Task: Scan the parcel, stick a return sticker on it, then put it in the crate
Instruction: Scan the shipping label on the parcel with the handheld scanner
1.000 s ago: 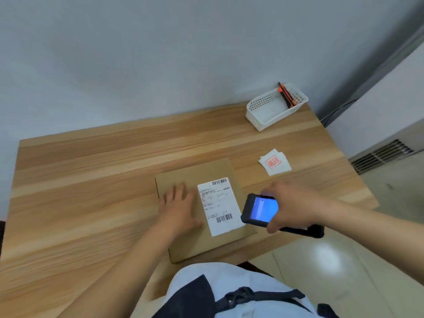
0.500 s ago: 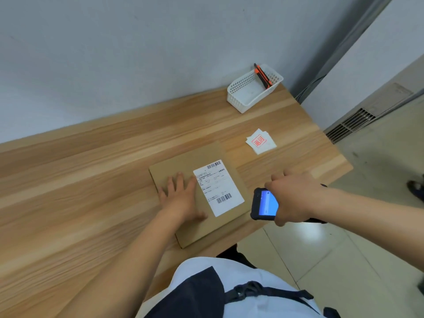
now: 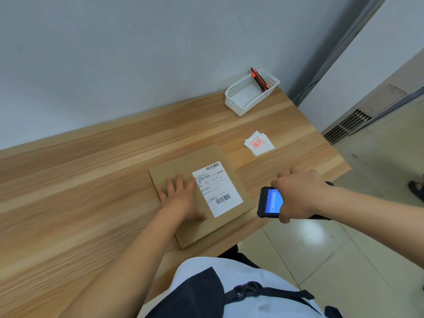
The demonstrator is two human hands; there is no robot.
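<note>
A flat brown cardboard parcel (image 3: 183, 166) lies near the front edge of the wooden table (image 3: 80, 180), with a white shipping label (image 3: 216, 188) bearing two barcodes on its right half. My left hand (image 3: 180, 198) rests flat on the parcel's left half, fingers spread. My right hand (image 3: 300, 193) grips a black handheld scanner (image 3: 268, 203) with a lit blue screen, held just right of the parcel, at the table's edge. A small stack of white return stickers (image 3: 259, 143) with a red stamp lies behind the parcel to the right.
A white perforated plastic basket (image 3: 243, 97) holding an orange and black tool (image 3: 259, 79) stands at the table's far right corner against the grey wall. Tiled floor lies right of the table, with a vent grille (image 3: 346, 126) low on the wall. No crate is in view.
The scanner in my right hand has moved right, off the label to beside the parcel. My left hand has stayed flat on the parcel. The camera has turned, shifting the scene.
</note>
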